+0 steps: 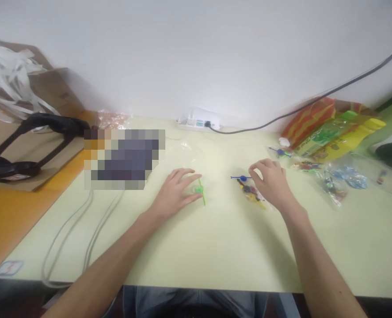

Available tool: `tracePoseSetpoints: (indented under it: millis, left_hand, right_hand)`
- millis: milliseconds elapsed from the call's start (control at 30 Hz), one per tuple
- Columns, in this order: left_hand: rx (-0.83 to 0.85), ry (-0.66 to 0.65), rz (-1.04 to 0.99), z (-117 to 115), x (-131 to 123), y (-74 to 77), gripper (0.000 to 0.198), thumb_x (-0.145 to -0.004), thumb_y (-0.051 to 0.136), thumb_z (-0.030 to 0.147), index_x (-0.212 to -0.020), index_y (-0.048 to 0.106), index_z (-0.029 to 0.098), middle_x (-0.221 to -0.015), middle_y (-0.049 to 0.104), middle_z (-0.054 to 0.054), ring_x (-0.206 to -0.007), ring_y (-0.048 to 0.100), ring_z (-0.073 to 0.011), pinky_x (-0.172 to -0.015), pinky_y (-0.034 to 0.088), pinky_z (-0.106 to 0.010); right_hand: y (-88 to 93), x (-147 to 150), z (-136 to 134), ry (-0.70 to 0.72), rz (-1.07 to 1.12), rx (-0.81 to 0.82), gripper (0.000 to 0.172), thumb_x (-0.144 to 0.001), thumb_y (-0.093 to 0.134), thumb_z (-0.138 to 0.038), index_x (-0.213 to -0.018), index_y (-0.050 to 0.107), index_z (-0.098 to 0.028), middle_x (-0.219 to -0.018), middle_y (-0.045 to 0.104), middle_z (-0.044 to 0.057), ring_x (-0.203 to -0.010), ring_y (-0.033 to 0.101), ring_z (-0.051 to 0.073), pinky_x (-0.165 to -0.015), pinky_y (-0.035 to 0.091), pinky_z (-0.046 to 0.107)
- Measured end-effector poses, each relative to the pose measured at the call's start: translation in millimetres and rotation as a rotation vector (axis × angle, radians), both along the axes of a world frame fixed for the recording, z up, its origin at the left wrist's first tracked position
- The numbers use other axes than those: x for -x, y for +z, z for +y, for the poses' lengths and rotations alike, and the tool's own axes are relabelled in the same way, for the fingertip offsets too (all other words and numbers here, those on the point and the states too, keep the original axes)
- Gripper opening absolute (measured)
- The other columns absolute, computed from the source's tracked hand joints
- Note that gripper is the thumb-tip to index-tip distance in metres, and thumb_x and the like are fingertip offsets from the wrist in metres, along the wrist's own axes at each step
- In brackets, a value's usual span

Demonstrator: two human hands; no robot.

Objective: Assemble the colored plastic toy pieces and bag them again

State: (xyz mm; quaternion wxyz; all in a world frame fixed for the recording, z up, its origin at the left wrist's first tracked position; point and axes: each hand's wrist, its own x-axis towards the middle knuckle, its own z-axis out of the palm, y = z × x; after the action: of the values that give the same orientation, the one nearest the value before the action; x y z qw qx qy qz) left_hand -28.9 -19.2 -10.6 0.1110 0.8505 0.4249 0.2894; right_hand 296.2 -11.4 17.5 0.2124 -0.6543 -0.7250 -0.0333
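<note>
My left hand [174,193] is over the middle of the table, with thumb and index finger curved around a small bright green plastic piece [199,189]. This piece has a thin straight bar and a rounded centre, and the fingertips seem to touch the bar. Farther right, my right hand [269,182] has its thumb and index finger pinched at the right end of a blue plastic piece [244,178]. That piece also has a thin bar and round middle; its right end is hidden by the fingers. Just below it lie small yellow and dark plastic parts [251,194].
Small bagged toy parts [331,187] and another blue piece [279,153] lie at right, near bright snack bags [335,137]. A power strip [199,120] with a black cable sits by the wall. At left are a pixelated object [126,159], white cables and a black headband-like frame [33,121].
</note>
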Motion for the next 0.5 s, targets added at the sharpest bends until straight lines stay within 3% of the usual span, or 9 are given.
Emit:
tracePoseSetpoints:
  millis: [100,267,367,500]
  left_hand:
    - [0.004,-0.039,0.046,-5,-8,-2.6,0.042,-0.091,0.071,0.043,-0.131,0.065,0.031,-0.137,0.059,-0.009,-0.127,0.052,-0.0302,-0.108,0.045,-0.051]
    - [0.014,-0.074,0.044,-4,-8,-9.3,0.018,-0.097,0.064,0.032,-0.112,0.074,0.03,-0.124,0.064,-0.007,-0.119,0.055,-0.026,-0.102,0.047,-0.046]
    - [0.038,-0.075,0.035,0,-4,-9.6,0.015,-0.098,0.062,0.029,-0.105,0.076,0.028,-0.113,0.067,-0.006,-0.109,0.059,-0.0236,-0.096,0.049,-0.043]
    - [0.057,-0.077,0.011,3,-4,-9.2,0.02,-0.097,0.064,0.029,-0.115,0.072,0.027,-0.113,0.067,-0.007,-0.107,0.061,-0.0242,-0.094,0.052,-0.043]
  right_hand:
    - [-13.6,-8,10,0.056,-0.082,0.053,0.026,-0.096,0.047,-0.025,-0.097,0.073,-0.026,-0.116,0.067,0.01,-0.11,0.053,0.029,-0.093,0.033,0.048]
    - [-34.9,-3,12,0.065,-0.107,0.106,0.028,-0.094,0.047,-0.019,-0.091,0.074,-0.024,-0.11,0.071,0.01,-0.104,0.055,0.028,-0.095,0.027,0.051]
    - [-38.7,-6,15,0.07,-0.088,0.125,0.028,-0.093,0.047,-0.018,-0.09,0.074,-0.023,-0.102,0.074,0.009,-0.099,0.057,0.026,-0.095,0.026,0.05]
    - [-36.6,-9,18,0.052,-0.051,0.123,0.029,-0.094,0.046,-0.022,-0.089,0.074,-0.023,-0.094,0.075,0.009,-0.097,0.06,0.026,-0.096,0.025,0.05]
